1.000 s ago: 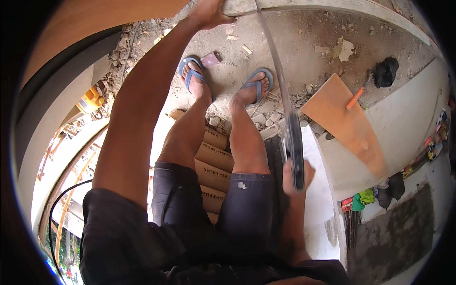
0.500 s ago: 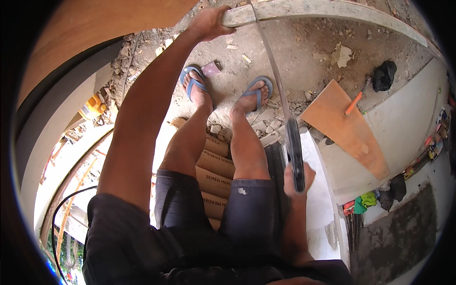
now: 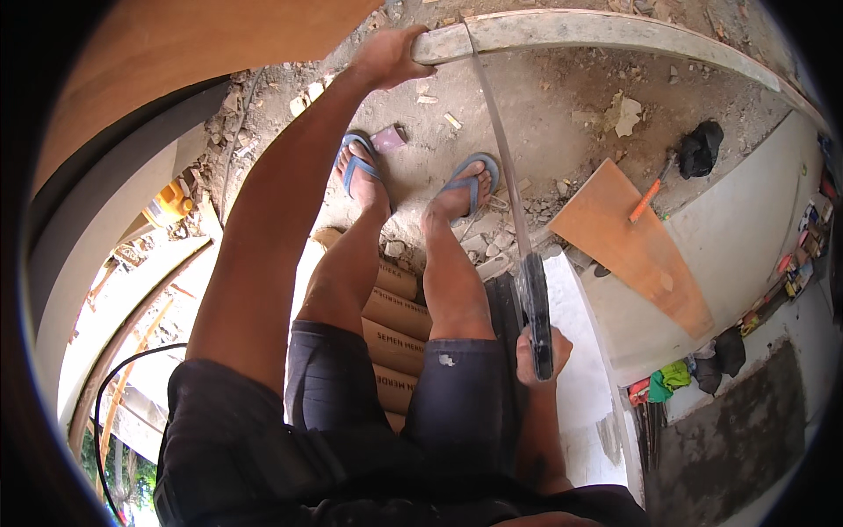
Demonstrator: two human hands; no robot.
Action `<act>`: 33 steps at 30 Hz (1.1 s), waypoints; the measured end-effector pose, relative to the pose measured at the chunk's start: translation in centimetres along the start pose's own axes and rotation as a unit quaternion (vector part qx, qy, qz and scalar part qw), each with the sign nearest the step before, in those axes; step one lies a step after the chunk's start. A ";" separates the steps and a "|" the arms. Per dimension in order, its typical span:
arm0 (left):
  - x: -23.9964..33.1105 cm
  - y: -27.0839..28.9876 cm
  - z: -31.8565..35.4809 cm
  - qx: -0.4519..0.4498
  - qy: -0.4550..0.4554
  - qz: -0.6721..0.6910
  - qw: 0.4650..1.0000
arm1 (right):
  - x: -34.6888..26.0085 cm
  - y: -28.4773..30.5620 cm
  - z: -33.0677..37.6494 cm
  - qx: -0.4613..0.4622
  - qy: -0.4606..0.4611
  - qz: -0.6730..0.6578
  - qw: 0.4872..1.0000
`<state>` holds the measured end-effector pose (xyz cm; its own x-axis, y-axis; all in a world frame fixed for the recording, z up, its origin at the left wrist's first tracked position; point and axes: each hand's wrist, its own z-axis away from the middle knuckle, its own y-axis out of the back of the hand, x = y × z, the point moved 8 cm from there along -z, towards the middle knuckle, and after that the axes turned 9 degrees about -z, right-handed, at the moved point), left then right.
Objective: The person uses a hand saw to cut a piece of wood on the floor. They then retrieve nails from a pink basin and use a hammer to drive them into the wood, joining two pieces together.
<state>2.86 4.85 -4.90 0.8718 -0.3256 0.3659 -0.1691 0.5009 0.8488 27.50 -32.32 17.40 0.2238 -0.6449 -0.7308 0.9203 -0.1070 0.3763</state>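
Observation:
A long pale wooden beam (image 3: 606, 31) runs across the far side, bending with the lens. My left hand (image 3: 392, 58) is wrapped round its left end. In my right hand (image 3: 544, 353) is the black handle of a handsaw (image 3: 505, 145), held low at the right of my legs. The saw's thin blade stretches away from me, and its far end meets the beam a little right of my left hand. How deep the blade sits in the wood I cannot tell.
Stacked brown paper sacks (image 3: 392, 345) lie beneath my legs. At the right, an orange-brown board (image 3: 637, 250) carries an orange-handled tool (image 3: 644, 201), near a black bag (image 3: 700, 149). Rubble covers the ground. A yellow container (image 3: 169, 205) stands left; a large brown panel (image 3: 202, 39) hangs over the far left.
My right hand has drawn the saw back toward me, its handle now lower in view. My left hand keeps hold of the beam's end. The whole view has shifted slightly.

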 end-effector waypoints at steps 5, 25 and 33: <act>-0.3 -0.5 -1.2 -0.015 0.003 0.000 1.000 | -3.1 -7.0 -13.8 -0.035 0.134 -0.069 0.988; -0.4 0.6 -1.4 -0.049 0.000 -0.010 0.999 | -1.6 -4.9 -9.7 -0.012 0.141 -0.040 0.989; -0.2 -0.7 0.3 0.000 0.017 -0.012 1.000 | -1.6 -3.4 -6.2 -0.018 0.139 -0.015 0.990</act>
<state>2.61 4.28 -5.47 0.8911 -0.3101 0.3314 -0.1474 0.4929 0.8575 25.98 -26.23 13.71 0.2708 -0.4081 -0.8719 0.9375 -0.0938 0.3350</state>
